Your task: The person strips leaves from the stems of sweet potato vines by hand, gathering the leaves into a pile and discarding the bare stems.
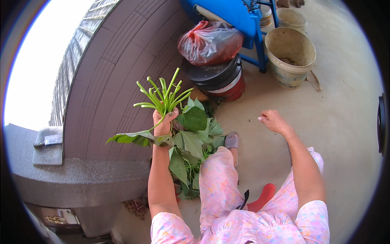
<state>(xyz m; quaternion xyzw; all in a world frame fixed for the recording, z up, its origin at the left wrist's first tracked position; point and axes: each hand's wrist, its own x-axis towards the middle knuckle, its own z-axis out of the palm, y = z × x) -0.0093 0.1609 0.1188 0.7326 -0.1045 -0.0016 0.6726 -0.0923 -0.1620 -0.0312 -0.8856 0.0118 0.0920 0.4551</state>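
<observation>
My left hand (pixel 164 122) grips a bunch of green leaf stems (pixel 164 97), their cut ends fanning upward. Broad heart-shaped leaves (pixel 190 141), like sweet potato leaves, hang from the bunch below the fist. One long leaf (pixel 131 138) droops across to the left of my wrist. Beneath the forearm, more leafy greens (pixel 186 170) lie in a heap beside my leg, partly hidden by it. Out to the right, my right hand (pixel 272 120) is held above the floor with its fingers curled in, and nothing shows in it.
A tied plastic bag (pixel 211 42) rests on a black-lidded red bucket (pixel 227 88) ahead. Right of it are a blue metal machine (pixel 234 18), an open dirty bucket (pixel 289 68) and a smaller tub (pixel 291 19). A tiled wall (pixel 112 76) and a grey ledge (pixel 100 174) bound the left side.
</observation>
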